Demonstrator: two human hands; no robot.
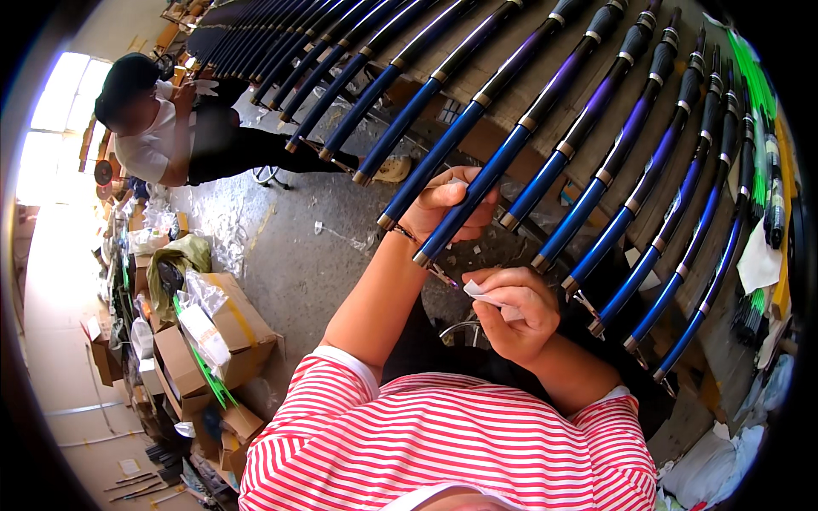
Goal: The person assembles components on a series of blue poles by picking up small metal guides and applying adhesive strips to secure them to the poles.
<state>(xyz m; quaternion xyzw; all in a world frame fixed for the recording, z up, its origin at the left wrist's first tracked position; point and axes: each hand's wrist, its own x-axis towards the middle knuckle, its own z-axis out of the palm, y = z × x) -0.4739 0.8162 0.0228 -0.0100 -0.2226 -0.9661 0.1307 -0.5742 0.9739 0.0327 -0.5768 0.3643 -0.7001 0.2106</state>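
Observation:
A long row of fishing rods with glossy blue and purple butt sections and metal rings lies side by side. My left hand (436, 209) is closed around one fishing rod (484, 180) from beneath, near its butt end. Its thumb shows on one side and its fingertips on the other; a small bit of white shows by the thumb. Below that rod's end, my right hand (524, 315) pinches a small white piece of paper or cloth (484, 294) between thumb and fingers. It stays apart from the rod. A thin dangling strip (443, 276) hangs at the rod's end.
A person (153, 128) in a white top works farther along the row, at the upper left. Opened cardboard boxes (226, 319) and plastic wrapping pile up at the left. Bright green strips (750, 72) and a white sheet (758, 260) are at the right. Scraps litter the grey floor (298, 247).

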